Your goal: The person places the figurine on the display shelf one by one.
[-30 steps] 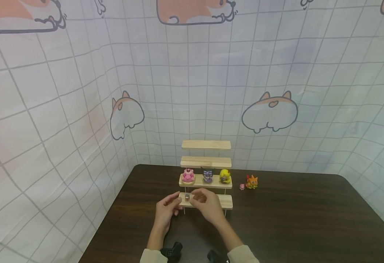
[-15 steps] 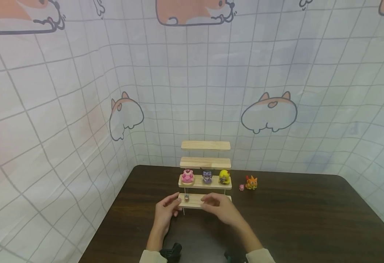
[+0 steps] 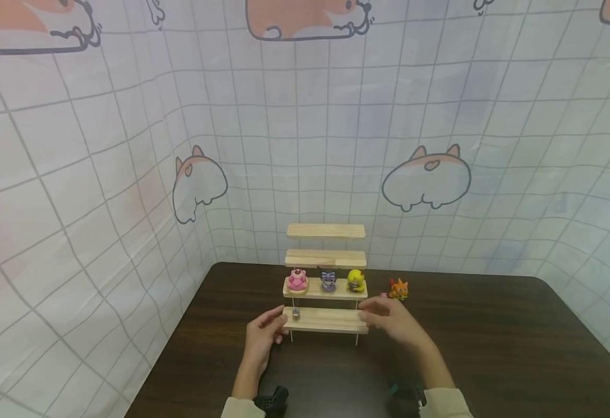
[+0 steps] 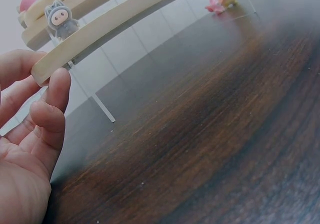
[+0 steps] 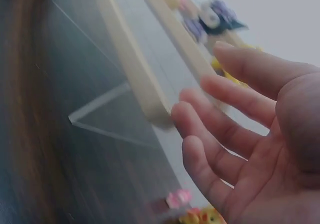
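Note:
A tiered wooden stand has my left hand at the left end of its lowest shelf. In the left wrist view the fingers and thumb of my left hand pinch that shelf end. A small grey figure stands upright on the shelf beside them. At the shelf's right end is my right hand, holding nothing; in the right wrist view my right hand has its fingers loosely bent and spread near the shelf end. Whether they touch it I cannot tell.
On the shelf above stand a pink figure, a purple figure and a yellow figure. Right of the stand, an orange figure and a small pink figure sit on the dark table. A patterned cloth hangs behind.
My right hand has moved rightward, away from the grey figure and along the lowest shelf to its right end. My left hand has stayed at the left end.

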A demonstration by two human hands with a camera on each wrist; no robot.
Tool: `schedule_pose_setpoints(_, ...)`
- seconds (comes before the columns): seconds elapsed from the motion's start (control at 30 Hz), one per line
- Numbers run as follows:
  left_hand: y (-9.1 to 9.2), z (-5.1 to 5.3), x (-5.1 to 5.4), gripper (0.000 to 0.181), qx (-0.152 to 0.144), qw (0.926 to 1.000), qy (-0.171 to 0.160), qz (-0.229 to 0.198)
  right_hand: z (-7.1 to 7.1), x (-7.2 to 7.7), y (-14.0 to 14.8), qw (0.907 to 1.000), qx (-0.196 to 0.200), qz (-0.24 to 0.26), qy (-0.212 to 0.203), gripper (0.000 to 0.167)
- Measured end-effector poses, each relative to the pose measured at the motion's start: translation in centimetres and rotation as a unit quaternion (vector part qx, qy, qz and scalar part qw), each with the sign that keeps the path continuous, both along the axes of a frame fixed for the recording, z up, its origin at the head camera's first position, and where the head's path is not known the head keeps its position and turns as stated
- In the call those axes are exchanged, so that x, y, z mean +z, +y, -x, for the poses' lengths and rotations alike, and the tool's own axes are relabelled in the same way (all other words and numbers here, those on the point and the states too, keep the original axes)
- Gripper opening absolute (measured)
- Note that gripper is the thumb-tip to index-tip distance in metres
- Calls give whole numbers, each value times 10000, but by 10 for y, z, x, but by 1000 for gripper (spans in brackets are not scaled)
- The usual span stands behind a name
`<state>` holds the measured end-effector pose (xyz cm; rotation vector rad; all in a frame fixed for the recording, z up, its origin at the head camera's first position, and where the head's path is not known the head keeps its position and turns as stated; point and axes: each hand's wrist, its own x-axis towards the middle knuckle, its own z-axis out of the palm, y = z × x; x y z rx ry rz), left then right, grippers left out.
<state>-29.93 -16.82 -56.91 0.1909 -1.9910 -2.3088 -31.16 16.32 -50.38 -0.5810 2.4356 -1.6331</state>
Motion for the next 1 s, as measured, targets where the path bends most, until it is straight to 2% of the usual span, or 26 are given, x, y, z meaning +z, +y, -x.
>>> schedule_pose_setpoints(0.17, 0, 1, -1, 40, 24, 10000, 27, 4, 3, -3, 20, 9977, -664, 11, -114, 42)
schedule_pose_setpoints(0.33, -1, 2, -2, 39, 25, 10000, 42, -43, 7, -10, 33, 9897, -1426, 54, -88, 42)
schedule_pose_setpoints(0.53, 0, 1, -1, 40, 5, 10000, 15, -46, 11, -16, 44, 9705, -2369, 433, 82, 41)
schedule_pose_setpoints(0.7, 1, 0, 0, 42, -9, 10000, 31, -60, 13, -23, 51, 9501, -3019, 784, 42, 41)
schedule_pose_setpoints(0.77, 1, -1, 0, 42, -19, 10000, 33, -57, 14, -26, 54, 9444, -3186, 818, -25, 43)
schedule_pose_setpoints(0.83, 1, -1, 0, 42, -20, 10000, 24, -55, 16, -30, 58, 9429, -3235, 789, -105, 46)
schedule_pose_setpoints(1.0, 1, -1, 0, 41, 16, 10000, 8, -50, 28, -39, 68, 9499, -3060, 567, -282, 56)
